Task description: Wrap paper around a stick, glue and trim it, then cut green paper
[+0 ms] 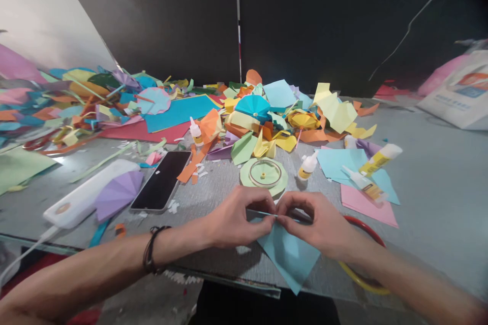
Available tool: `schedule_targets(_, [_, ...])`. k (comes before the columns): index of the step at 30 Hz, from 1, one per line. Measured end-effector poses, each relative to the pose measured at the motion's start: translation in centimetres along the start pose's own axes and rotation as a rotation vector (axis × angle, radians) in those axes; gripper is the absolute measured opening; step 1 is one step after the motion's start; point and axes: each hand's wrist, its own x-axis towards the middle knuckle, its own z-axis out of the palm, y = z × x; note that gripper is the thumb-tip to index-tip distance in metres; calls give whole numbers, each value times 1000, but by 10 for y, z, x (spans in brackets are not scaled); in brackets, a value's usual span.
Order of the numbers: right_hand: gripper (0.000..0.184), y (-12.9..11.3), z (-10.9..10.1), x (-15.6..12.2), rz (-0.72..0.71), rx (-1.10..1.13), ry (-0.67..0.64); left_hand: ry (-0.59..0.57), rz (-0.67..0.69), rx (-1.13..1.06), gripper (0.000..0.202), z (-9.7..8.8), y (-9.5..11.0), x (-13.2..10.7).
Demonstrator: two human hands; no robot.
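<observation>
My left hand (246, 217) and my right hand (314, 221) meet at the table's front edge, thumbs and fingertips pinched close together. Between them they grip the upper edge of a light blue sheet of paper (292, 254), whose pointed lower part hangs down toward me. Just beyond my fingers lies a round pale green folded paper disc (246, 175), with a ring (281, 175) resting on top and a small yellow piece at its centre. A small white glue bottle (307, 166) with a yellow label stands to the right of the disc.
A black phone (162, 181), a white power bank (91, 193) and a purple paper fan (119, 195) lie left. Coloured paper scraps (253, 106) pile up behind. On the right are a glue stick (381, 159), pink paper (368, 206) and red-and-yellow scissors handles (364, 277).
</observation>
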Motion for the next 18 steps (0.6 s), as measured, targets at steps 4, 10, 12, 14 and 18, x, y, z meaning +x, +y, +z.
schedule_targets(4, [8,-1,-1,0,1,-3,11,-18,-1,11,5,-2,0,1])
schedule_targets(10, [9,2,-1,0,3,-34,10,-24,15,49,11,-2,3,2])
schedule_targets(12, [9,3,-1,-1,1,-30,10,-15,26,50,9,-2,4,1])
schedule_targets(14, [9,3,0,-1,1,-26,10,-7,34,50,8,-1,4,1])
schedule_targets(18, [8,2,0,0,-2,-36,10,-10,41,56,7,-1,3,0])
